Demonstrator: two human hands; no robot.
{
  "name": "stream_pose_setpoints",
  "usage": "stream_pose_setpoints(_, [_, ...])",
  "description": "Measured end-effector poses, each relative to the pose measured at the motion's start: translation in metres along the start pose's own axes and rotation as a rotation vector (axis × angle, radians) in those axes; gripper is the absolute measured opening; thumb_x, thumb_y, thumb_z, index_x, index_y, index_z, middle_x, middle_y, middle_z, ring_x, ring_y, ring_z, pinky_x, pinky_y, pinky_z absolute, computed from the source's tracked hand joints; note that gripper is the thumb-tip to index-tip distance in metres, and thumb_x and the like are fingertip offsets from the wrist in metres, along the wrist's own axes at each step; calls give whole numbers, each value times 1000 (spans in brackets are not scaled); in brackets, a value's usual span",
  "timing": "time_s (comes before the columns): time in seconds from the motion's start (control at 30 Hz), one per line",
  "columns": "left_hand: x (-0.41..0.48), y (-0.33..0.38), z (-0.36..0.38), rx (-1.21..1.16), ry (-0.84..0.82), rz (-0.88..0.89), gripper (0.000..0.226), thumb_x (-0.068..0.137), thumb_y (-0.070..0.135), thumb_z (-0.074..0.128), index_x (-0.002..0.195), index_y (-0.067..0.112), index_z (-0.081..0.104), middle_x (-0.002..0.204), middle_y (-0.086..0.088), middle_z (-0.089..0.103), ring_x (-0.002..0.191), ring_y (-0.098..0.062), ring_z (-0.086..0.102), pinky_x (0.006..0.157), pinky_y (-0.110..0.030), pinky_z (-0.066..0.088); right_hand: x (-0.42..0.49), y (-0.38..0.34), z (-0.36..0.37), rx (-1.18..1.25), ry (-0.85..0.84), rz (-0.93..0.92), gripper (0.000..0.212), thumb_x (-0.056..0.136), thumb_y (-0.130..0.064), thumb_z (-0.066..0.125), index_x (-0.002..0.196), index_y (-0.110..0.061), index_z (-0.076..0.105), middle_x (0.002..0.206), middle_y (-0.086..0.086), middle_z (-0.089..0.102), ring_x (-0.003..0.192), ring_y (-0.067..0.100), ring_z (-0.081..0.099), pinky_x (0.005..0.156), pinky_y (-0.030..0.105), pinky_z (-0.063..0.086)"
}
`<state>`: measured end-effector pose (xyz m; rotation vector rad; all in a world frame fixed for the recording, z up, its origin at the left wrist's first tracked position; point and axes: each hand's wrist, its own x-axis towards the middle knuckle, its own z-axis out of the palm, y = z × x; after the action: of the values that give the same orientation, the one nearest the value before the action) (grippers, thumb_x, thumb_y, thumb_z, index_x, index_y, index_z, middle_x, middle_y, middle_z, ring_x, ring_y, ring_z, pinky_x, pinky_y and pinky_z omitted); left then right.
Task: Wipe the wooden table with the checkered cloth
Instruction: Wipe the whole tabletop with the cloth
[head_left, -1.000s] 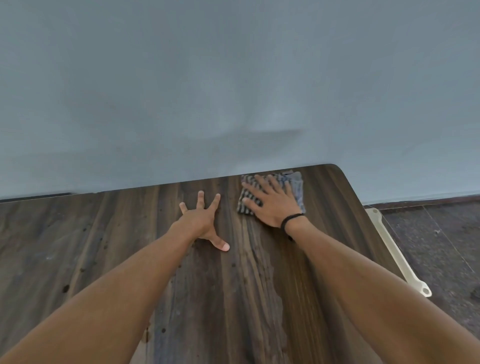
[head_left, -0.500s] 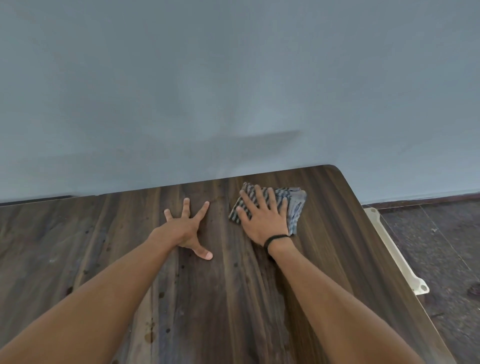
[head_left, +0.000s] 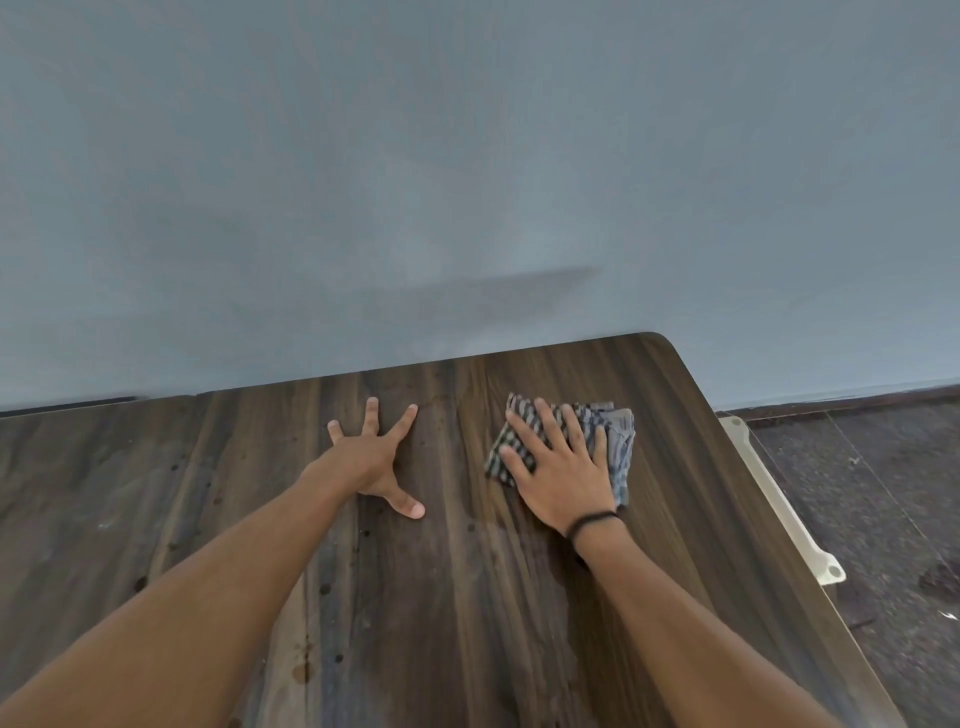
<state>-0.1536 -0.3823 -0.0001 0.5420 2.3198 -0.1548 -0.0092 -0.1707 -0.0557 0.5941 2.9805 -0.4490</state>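
The dark wooden table (head_left: 441, 597) fills the lower part of the head view. A folded grey checkered cloth (head_left: 621, 441) lies near its far right corner. My right hand (head_left: 558, 467), with a black band at the wrist, presses flat on the cloth with fingers spread; the hand covers much of the cloth. My left hand (head_left: 374, 457) rests flat on the bare wood to the left of the cloth, fingers splayed, holding nothing. Faint damp streaks show on the wood below the right hand.
A grey-blue wall (head_left: 467, 182) stands right behind the table's far edge. A cream plastic piece (head_left: 779, 499) lies along the table's right side, above a dark speckled floor (head_left: 883, 493). Small dark spots mark the wood at lower left.
My right hand has slid the cloth back toward me and a little away from the far edge. My left hand stays flat on the wood.
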Motion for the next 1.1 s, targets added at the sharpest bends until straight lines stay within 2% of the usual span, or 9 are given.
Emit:
stream_pose_setpoints(0.07, [1, 0, 0, -3, -3, 2, 144, 58, 65, 83, 145, 46, -31, 153, -8, -41, 137, -59, -21, 117, -64, 2, 2, -24, 5, -2, 12, 55, 60, 102, -67, 13, 159, -51, 1, 170, -12, -8, 156, 24, -14, 115, 53, -23])
stream_pose_setpoints(0.2, [0, 1, 2, 15, 11, 5, 145, 57, 66, 83, 145, 46, -30, 153, -9, -40, 139, -57, -20, 117, -64, 3, -13, -17, 11, 9, -46, -115, 61, 99, -72, 13, 156, -56, 4, 170, -15, -4, 157, 19, -11, 118, 51, -21])
stream_pose_setpoints(0.33, [2, 0, 0, 30, 0, 1, 146, 55, 70, 81, 144, 45, -32, 153, -11, -40, 140, -57, -18, 117, -63, -1, 14, -24, -1, 38, -29, 51, 59, 103, -65, 16, 159, -51, 5, 171, -11, -5, 156, 24, -13, 119, 55, -18])
stream_pose_setpoints(0.47, [1, -1, 7, -5, 27, 10, 144, 55, 70, 81, 146, 47, -28, 155, -7, -38, 139, -57, -21, 117, -64, 1, -29, -7, 12, -21, -58, -168, 63, 95, -76, 7, 156, -58, 3, 170, -17, -2, 157, 18, -9, 118, 51, -20])
stream_pose_setpoints(0.57, [0, -4, 7, -19, 34, 11, 142, 57, 67, 81, 146, 46, -26, 156, -6, -36, 138, -57, -21, 116, -64, 2, -8, 20, -3, 22, -59, -23, 63, 96, -76, 11, 156, -58, 2, 170, -17, -3, 157, 19, -9, 119, 51, -17])
stream_pose_setpoints(0.7, [2, -2, 6, -23, 39, 5, 142, 57, 67, 82, 147, 46, -26, 157, -5, -36, 139, -57, -20, 116, -65, 4, 65, -22, -14, 81, -55, 182, 62, 104, -64, 17, 162, -44, 4, 171, -6, -8, 156, 28, -16, 119, 59, -16])
stream_pose_setpoints(0.8, [3, -1, 6, -10, 29, -19, 143, 56, 67, 82, 146, 47, -28, 156, -4, -37, 140, -56, -20, 117, -64, 4, 75, -52, -3, 46, -58, 47, 61, 104, -63, 15, 161, -45, 5, 171, -6, -8, 156, 28, -15, 118, 59, -17])
stream_pose_setpoints(0.9, [4, 0, 7, 0, 15, -13, 144, 56, 67, 82, 145, 46, -29, 155, -5, -38, 139, -56, -21, 116, -64, 3, 59, -29, 6, -7, -96, -144, 61, 99, -71, 15, 157, -55, 6, 171, -13, -2, 157, 21, -9, 119, 55, -16])
stream_pose_setpoints(1.1, [6, -3, 6, 0, 21, -2, 146, 55, 68, 82, 144, 46, -31, 154, -7, -39, 138, -57, -22, 114, -64, 1, 107, -53, -1, 38, -82, 55, 62, 102, -66, 17, 161, -48, 6, 171, -10, -8, 156, 27, -14, 118, 59, -17])
